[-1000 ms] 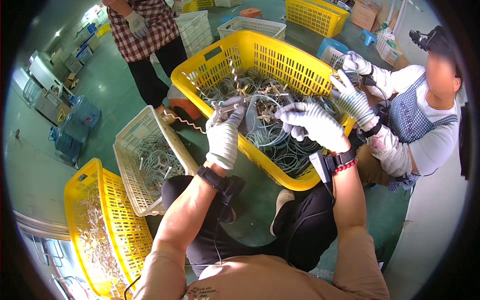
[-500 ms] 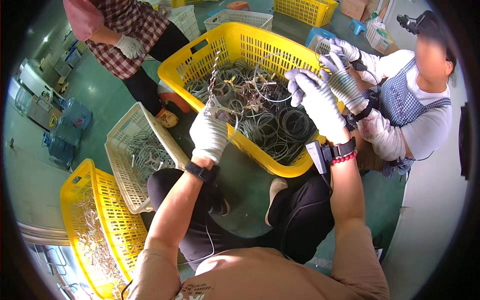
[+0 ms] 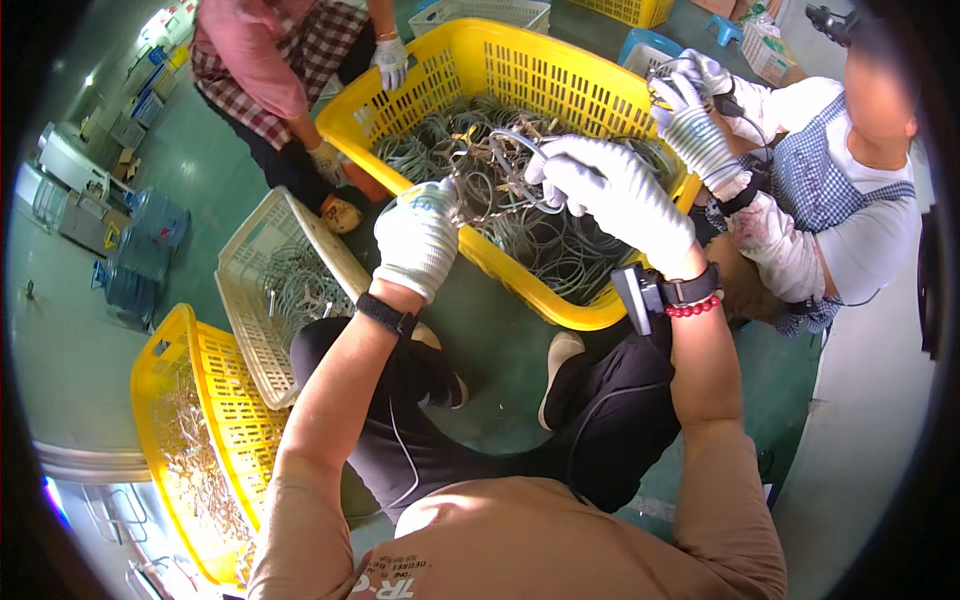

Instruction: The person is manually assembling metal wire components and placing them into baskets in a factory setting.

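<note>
Both my hands wear white striped gloves and work over the near rim of a large yellow basket (image 3: pixel 565 316). My left hand (image 3: pixel 415 240) is closed on a twisted metal piece (image 3: pixel 497 213), which points sideways toward my right hand. My right hand (image 3: pixel 620 195), fingers bent, pinches a grey wire loop (image 3: pixel 499 158) that reaches across to the twisted piece. Whether the two are hooked together I cannot tell. Beneath them, the basket holds many coiled wires (image 3: pixel 560 250) and some brass-coloured metal parts.
A white basket (image 3: pixel 345 265) with wire coils and a yellow basket (image 3: pixel 235 400) with metal pieces stand at my left. On the right sits a co-worker (image 3: pixel 835 200) with gloved hands near the big basket. Another person (image 3: pixel 275 75) bends at its far left. Water bottles (image 3: pixel 158 235) stand beyond.
The twisted piece has swung from upright to sideways. My right hand has moved left, bringing the loop to it. The person at far left has bent down, one hand now at the basket rim.
</note>
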{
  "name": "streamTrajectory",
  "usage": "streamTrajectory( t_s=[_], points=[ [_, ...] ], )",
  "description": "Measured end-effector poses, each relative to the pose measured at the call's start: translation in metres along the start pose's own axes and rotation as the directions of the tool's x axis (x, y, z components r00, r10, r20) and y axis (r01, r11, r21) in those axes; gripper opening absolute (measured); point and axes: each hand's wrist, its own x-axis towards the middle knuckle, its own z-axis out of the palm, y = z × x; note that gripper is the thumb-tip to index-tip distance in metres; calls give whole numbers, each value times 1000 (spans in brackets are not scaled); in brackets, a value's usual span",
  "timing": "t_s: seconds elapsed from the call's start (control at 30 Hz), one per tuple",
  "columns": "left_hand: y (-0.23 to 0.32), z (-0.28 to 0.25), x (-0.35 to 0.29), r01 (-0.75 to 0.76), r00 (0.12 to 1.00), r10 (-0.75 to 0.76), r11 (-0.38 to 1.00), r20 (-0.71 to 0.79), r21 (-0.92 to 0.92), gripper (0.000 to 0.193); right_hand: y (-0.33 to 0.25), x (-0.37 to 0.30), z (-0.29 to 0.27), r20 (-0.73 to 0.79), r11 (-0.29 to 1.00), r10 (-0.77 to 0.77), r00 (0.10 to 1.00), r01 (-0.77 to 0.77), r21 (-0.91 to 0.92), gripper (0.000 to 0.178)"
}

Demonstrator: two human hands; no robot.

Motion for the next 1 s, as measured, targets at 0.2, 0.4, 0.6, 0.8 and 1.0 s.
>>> streamTrajectory(
  t_s=[0.2,0.4,0.6,0.8,1.0],
  points=[
    [3,1,3,44,998,-45,999,34,11,14,0,2,3,92,984,-118,989,129,-122,18],
    [2,9,-5,86,993,-92,994,80,69,12,15,8,27,-267,992,-13,964,-22,-127,18],
    [9,-1,-1,136,977,-154,984,151,119,10,10,5,62,-334,883,-319,887,150,-445,20],
    [10,-3,1,177,970,-181,983,161,43,15,11,5,73,-220,913,-261,940,166,-372,43],
    [2,-5,3,584,806,-275,514,524,-629,22,-9,13,37,-386,976,-210,898,215,-29,76]
  ],
)
